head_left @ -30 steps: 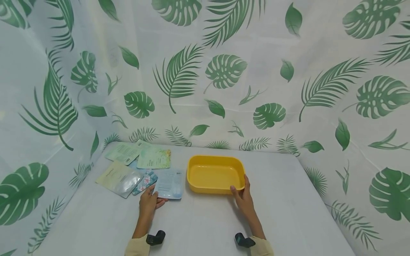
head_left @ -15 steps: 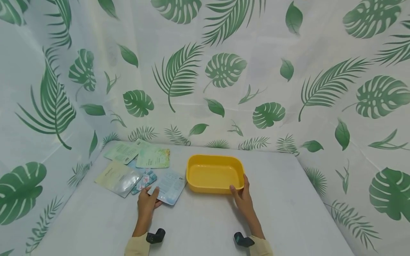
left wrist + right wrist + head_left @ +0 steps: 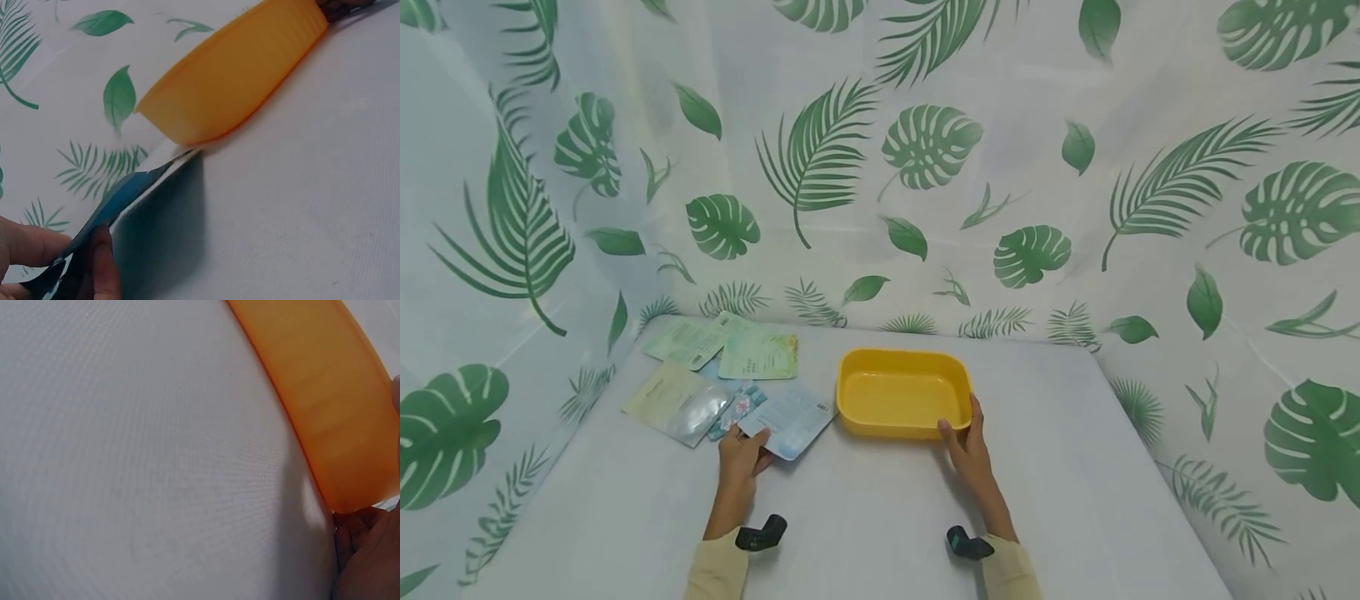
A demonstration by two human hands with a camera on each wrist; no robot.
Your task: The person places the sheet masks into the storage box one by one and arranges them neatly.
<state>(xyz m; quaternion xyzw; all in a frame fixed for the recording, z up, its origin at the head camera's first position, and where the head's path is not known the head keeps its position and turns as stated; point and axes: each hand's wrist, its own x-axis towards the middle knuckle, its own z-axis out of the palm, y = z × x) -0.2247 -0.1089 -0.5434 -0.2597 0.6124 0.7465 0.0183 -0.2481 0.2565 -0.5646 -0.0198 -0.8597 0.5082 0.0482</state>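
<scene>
My left hand (image 3: 741,457) pinches the near-left corner of a light-blue flat sachet (image 3: 793,418), thumb on top and fingers beneath. In the left wrist view the sachet (image 3: 134,194) shows nearly edge-on, slanting above its shadow, its far end close to the yellow tub. My right hand (image 3: 972,454) grips the near-right corner of this shallow rectangular yellow tub (image 3: 898,429), thumb at the rim. In the right wrist view, fingers of that hand (image 3: 369,550) lie round the corner of the tub (image 3: 325,406). Inside, the tub shows only its bare floor.
Several more sachets lie overlapping at the left: a pale yellow and silver one (image 3: 677,404), a floral blue one (image 3: 736,408) and green ones (image 3: 758,354). The white table (image 3: 865,517) meets a leaf-print curtain (image 3: 820,250) at its back edge.
The sachet has turned clockwise and its left end has risen in my left hand, its right corner now beside the tub. My right hand keeps its grip on the tub. The head view has dipped slightly.
</scene>
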